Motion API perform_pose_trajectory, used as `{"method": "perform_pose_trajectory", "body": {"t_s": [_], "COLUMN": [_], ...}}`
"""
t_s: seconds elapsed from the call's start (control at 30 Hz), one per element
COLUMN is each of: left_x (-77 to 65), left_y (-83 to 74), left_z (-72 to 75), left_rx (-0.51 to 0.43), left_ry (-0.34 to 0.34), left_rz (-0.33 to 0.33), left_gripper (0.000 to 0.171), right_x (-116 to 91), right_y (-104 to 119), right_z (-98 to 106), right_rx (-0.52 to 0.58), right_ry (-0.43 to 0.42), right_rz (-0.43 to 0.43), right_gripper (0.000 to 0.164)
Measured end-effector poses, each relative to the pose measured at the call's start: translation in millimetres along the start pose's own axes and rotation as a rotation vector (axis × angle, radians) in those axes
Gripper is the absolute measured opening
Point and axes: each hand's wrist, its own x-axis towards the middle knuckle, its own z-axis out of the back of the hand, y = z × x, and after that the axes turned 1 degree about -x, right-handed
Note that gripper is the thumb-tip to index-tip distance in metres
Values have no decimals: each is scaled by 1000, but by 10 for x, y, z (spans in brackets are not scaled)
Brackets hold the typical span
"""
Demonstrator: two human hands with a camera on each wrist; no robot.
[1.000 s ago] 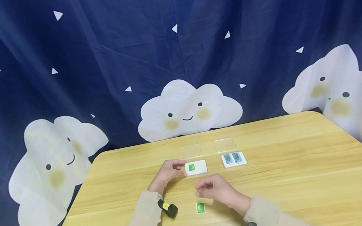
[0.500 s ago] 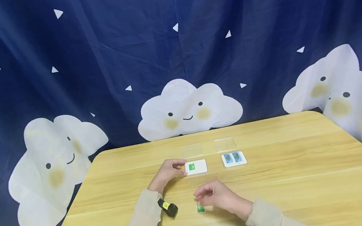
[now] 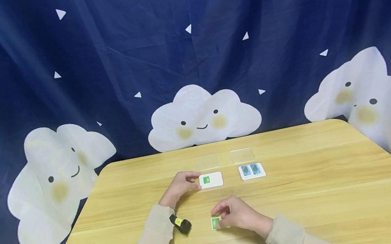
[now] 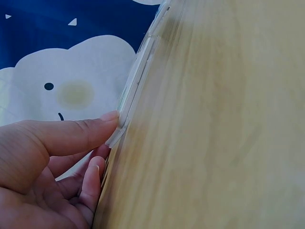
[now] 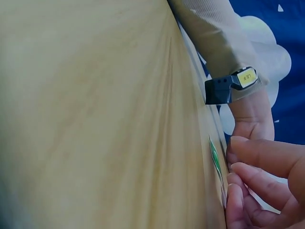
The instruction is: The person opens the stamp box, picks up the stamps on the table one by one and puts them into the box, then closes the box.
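Right hand (image 3: 236,214) fingertips curled onto loose green card (image 3: 214,223), pinching its edge; card flat on table (image 3: 333,186), nearer the person than the white tray (image 3: 212,180). Left hand (image 3: 181,186) grips tray's left edge with thumb and curled fingers. Second tray with blue cards (image 3: 251,170) right of it.

Bare table (image 3: 333,186) lies open to my right and along the near edge. Ahead, the white tray (image 3: 212,180), blue-card tray (image 3: 252,171) and two clear lids (image 3: 225,159) stand in my way.
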Motion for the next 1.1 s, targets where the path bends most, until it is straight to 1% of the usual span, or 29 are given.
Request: {"method": "perform_pose_trajectory", "body": {"t_s": [0.17, 0.37, 0.6, 0.73, 0.93, 1.1], "left_x": [-8, -6, -15, -19, -31, -30], "left_y": [-10, -1, -16, -26, -37, -36], "left_z": [-2, -3, -7, -7, -4, -3], "left_rx": [-10, -7, -18, -28, -24, -28], "left_ry": [1, 8, 8, 8, 9, 11], "left_rz": [4, 4, -7, -5, 3, 1], "left_gripper": [47, 47, 46, 47, 47, 47], "right_x": [-3, -9, -1, 11, 15, 6], "right_y": [-15, -51, -75, -81, -64, -42], "right_z": [1, -1, -15, -32, -52, -69], "right_rx": [-58, -101, -181, -210, -228, -219], "right_ry": [-4, -15, -32, -43, -57, -62], "right_rz": [12, 19, 70, 75, 67, 61], "right_gripper": [27, 25, 21, 19, 19, 21]}}
